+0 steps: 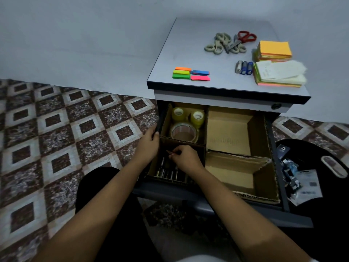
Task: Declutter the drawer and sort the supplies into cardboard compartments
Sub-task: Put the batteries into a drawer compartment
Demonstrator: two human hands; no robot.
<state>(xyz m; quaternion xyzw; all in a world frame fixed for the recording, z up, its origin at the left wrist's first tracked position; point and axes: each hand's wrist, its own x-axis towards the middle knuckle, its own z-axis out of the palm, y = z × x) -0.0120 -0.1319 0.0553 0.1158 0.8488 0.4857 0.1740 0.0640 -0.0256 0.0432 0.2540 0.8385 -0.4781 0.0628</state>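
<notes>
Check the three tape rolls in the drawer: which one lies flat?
The large tape roll, nearest the hands, lies flat with its hole facing up. The two smaller yellowish rolls behind it stand tilted.

Dim, soft overhead light; wide-angle bending at edges, slightly soft focus.

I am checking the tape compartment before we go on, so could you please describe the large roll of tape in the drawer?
The large tape roll is a wide ring of brownish tape with a pale rim and an open core. It lies tilted in the back-left cardboard compartment, in front of two smaller yellowish rolls. It seems to rest against the divider on the near side. Neither hand touches it.
</notes>
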